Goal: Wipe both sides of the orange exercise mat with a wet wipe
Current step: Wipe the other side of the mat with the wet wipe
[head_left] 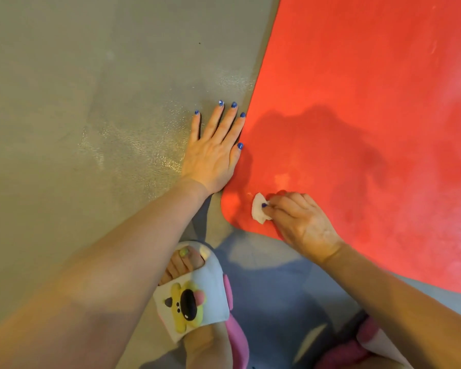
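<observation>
Your orange mat [370, 102] lies flat on the grey floor [77, 75], its rounded corner pointing toward your feet. It looks thin, soft and floppy, probably light for its size, so it should bend and fold rather than lift as a sheet; when you come to turn it, I'd take it along the near edge or at that corner and peel it over. The surface has a faint sheen with paler, cloudy streaks toward the right, and it may be a little slick where damp.

Your right hand [301, 222] pinches a small white wipe [258, 209], bunched and limp, and presses it onto the mat just inside the corner. The wipe is small for so much mat, so expect many passes.

Your left hand [213, 153] lies spread and flat on the floor, fingers straight, holding nothing, its thumb side right against the mat's long edge; whether it pins the edge I cannot tell.

The floor is smooth with a speckled gloss. Below, your foot sits in a white slipper [194, 296] with a yellow and pink cartoon figure
</observation>
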### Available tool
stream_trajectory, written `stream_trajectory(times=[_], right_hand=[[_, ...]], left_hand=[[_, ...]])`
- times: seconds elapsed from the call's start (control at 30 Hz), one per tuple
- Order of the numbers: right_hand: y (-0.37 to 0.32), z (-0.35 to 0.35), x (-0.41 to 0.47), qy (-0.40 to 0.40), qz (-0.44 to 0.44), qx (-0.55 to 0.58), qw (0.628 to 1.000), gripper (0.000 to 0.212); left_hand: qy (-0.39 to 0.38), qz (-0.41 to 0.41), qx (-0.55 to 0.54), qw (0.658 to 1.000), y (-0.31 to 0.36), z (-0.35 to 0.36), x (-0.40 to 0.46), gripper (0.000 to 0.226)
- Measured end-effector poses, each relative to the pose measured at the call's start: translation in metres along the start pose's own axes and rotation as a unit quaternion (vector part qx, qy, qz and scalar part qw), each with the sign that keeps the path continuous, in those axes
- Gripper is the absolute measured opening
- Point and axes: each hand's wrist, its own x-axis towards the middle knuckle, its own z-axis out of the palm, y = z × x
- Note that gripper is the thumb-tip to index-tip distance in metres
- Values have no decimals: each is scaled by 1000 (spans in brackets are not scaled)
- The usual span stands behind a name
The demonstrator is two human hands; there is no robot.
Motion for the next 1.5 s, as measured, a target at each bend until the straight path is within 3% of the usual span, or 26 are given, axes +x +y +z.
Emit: stream_trajectory(times=[0.23,0.43,0.53,0.63,0.73,0.83,1.0,1.13,1.27,1.4,1.5], right_hand=[[-54,31,52,-11,13,63,998,22],[-6,-5,-3,-38,-76,31,996,31],[-6,-12,-8,-45,-50,47,997,23],[-28,6,21,-23,-17,80,996,35],[-44,19,45,-43,-20,81,996,22],[-24,13,29,-54,-35,71,995,22],[15,-9,-13,-7,-2,25,1000,16],[-14,14,28,28,45,72,996,14],[-9,17,61,15,-43,60,997,21],[29,-2,60,88,72,10,993,31],[20,6,64,113,110,22,987,32]], left_hand=[[1,-6,-6,1000,-2,0,0,58],[13,-4,-10,1000,-1,0,0,57],[13,-1,-8,1000,-2,1,1,57],[22,0,-9,1000,-4,2,1,57],[26,-1,-16,1000,-4,2,0,57],[33,-1,-23,999,-3,1,0,57],[29,-7,-21,999,-1,0,1,58],[24,-13,-23,999,-2,0,2,61],[24,-27,-37,999,-3,1,2,62],[29,-18,-44,998,-3,0,1,61],[26,-19,-41,999,-4,0,1,61]])
